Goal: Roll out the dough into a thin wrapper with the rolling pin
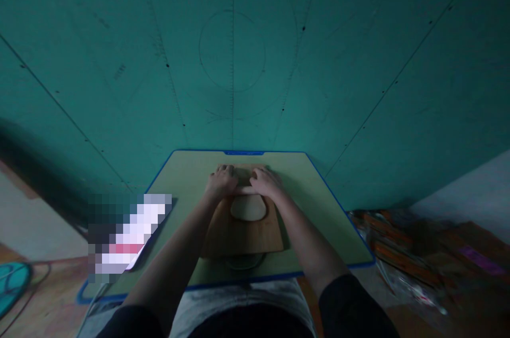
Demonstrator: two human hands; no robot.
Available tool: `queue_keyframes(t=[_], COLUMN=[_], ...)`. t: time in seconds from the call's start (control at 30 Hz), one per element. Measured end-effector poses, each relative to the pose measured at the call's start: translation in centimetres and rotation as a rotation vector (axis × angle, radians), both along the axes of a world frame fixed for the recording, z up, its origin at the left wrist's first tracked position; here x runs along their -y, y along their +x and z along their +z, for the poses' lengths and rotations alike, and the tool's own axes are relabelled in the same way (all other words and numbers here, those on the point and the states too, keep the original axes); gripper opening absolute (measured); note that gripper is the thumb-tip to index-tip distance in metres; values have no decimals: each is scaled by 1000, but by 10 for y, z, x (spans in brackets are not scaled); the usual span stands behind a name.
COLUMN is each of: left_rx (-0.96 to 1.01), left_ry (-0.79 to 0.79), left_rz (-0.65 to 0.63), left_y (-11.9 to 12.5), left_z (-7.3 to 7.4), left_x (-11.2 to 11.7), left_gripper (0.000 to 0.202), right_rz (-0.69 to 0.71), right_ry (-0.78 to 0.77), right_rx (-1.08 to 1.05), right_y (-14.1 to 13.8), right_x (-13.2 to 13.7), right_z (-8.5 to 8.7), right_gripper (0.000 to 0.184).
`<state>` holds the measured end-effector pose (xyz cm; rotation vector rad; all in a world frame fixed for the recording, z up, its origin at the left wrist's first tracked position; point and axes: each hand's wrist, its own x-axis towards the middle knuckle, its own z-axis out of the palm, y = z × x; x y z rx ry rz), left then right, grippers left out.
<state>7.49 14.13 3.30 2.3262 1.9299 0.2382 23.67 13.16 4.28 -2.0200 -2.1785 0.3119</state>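
A pale, flattened piece of dough (247,208) lies on a brown wooden board (243,237) on a small table. My left hand (221,181) and my right hand (266,181) rest side by side at the far edge of the dough. Their fingers are curled down over a thin pale rolling pin (245,189), of which only a short strip shows between the hands. Both forearms reach forward over the board.
The low table (326,205) is greenish with a blue rim and stands against a teal wall (239,61). A blurred flat object (127,231) lies at the table's left. Cluttered packets (402,258) lie on the floor at the right.
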Motion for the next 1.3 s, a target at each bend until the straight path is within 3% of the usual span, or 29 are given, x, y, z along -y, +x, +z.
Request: queue_keyframes(t=[0.23, 0.5, 0.83, 1.3], left_rx=[14, -7, -28, -67], left_ry=[53, 174, 172, 226], left_rz=[38, -3, 84, 66], left_y=[0, 1, 7, 6], left_z=[-2, -2, -3, -6], left_x=[2, 32, 45, 62], left_gripper=[35, 36, 43, 40], right_rz=[-8, -39, -79, -49], right_ry=[92, 256, 338, 352], right_rx=[43, 98, 148, 165], right_y=[-1, -3, -7, -8], right_x=[12, 43, 54, 69], right_z=[0, -12, -13, -13], right_gripper=[30, 27, 27, 36])
